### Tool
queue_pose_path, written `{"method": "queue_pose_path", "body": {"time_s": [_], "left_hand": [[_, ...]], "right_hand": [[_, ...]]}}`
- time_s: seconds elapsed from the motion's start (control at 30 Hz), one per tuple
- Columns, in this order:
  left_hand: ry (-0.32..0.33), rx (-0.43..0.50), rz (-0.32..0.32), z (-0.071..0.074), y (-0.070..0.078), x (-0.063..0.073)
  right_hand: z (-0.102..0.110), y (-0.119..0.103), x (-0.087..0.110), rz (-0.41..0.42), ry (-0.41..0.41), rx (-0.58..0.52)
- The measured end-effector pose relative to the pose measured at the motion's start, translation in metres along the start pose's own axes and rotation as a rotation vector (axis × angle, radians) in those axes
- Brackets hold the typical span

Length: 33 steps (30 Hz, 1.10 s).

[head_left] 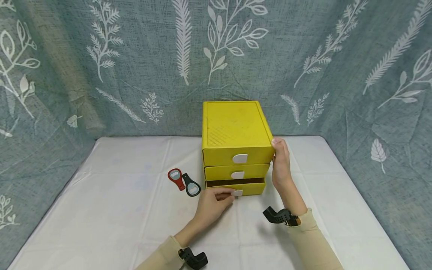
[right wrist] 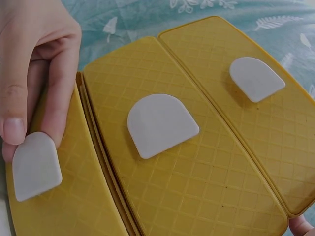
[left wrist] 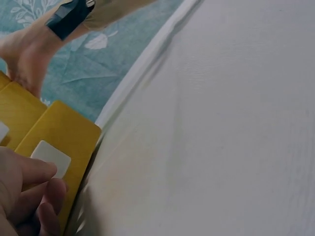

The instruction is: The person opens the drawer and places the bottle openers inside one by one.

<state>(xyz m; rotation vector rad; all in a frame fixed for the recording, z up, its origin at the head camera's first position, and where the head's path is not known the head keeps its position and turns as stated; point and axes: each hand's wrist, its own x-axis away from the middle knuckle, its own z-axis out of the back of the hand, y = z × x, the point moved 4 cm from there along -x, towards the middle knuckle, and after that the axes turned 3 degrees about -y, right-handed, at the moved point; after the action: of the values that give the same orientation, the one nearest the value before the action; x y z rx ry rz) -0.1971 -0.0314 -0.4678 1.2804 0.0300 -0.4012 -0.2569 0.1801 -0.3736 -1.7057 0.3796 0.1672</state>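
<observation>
A yellow three-drawer box (head_left: 236, 123) stands on the table, each drawer bearing a white tab handle. The bottom drawer (head_left: 254, 188) is slightly open, with a dark gap above its front. Thumb and finger of my left hand (head_left: 210, 204) pinch that drawer's handle (left wrist: 51, 158), as the right wrist view also shows. My right hand (head_left: 281, 165) rests against the box's right side, fingers extended up to the top front corner. In the right wrist view only a fingertip of it appears, at the lower right. The drawer's contents are hidden.
A red bottle opener (head_left: 180, 183) and a black bottle opener (head_left: 187, 180) lie together left of the box. White cloth (head_left: 111, 210) covers the table. A blue-green leaf-patterned curtain (head_left: 148, 56) hangs behind and at both sides.
</observation>
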Motion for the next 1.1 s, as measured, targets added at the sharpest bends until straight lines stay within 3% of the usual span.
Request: {"method": "queue_pose_path", "body": {"time_s": [0.3, 1.1], "left_hand": [[0.043, 0.021, 0.016, -0.003, -0.002, 0.002], [-0.012, 0.083, 0.045, -0.004, 0.007, 0.014]], "right_hand": [[0.001, 0.002, 0.000, -0.015, -0.005, 0.010], [0.000, 0.001, 0.001, -0.007, 0.007, -0.017]]}}
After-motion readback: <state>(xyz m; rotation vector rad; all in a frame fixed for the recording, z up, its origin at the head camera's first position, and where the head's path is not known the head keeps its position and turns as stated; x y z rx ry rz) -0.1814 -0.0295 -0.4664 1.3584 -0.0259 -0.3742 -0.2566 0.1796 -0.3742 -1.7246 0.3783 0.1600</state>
